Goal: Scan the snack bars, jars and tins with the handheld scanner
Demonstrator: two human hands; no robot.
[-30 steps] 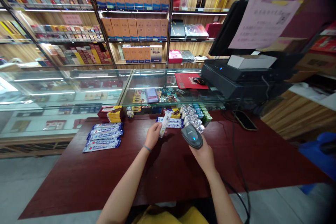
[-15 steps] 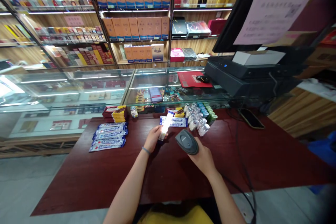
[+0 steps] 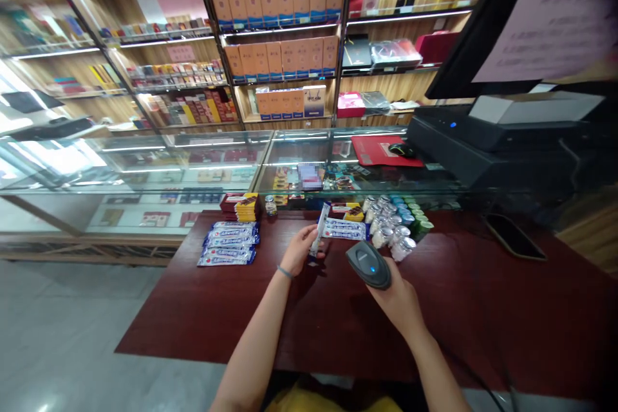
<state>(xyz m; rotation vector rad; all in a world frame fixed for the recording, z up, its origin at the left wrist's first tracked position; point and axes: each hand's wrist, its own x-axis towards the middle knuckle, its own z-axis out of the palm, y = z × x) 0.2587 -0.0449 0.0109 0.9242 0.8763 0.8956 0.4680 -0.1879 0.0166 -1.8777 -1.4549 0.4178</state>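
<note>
Landmark: the scanner (image 3: 371, 266). Change against 0.5 s ago: the white glare is no longer covering the packet (image 3: 320, 229), the scanner's blue lamp is showing clearly, and the packet is turning a narrower side to the camera. Judgement: the beam is probably not falling on the wrapper at this instant, so scanning is likely pausing on this 1 item; whether a read is registering, I cannot tell.

Hands: the left hand (image 3: 300, 250) is pinching the packet between thumb and fingers; the right hand (image 3: 398, 296) is gripping the scanner, its nose pointing toward the packet.

Packet: slim, long, silvery white, with blue-purple at the top end. It is tilting, top leaning rightward; print is too small to read. It is sitting left of the scanner, not touching it, seemingly above the table (image 3: 338, 328).

Nearby: flat packets (image 3: 344, 229) are lying beyond the scanner, to its left; cans (image 3: 383, 235) are standing beyond it, to its right; a pile of packets (image 3: 229, 244) is lying well left.
</note>
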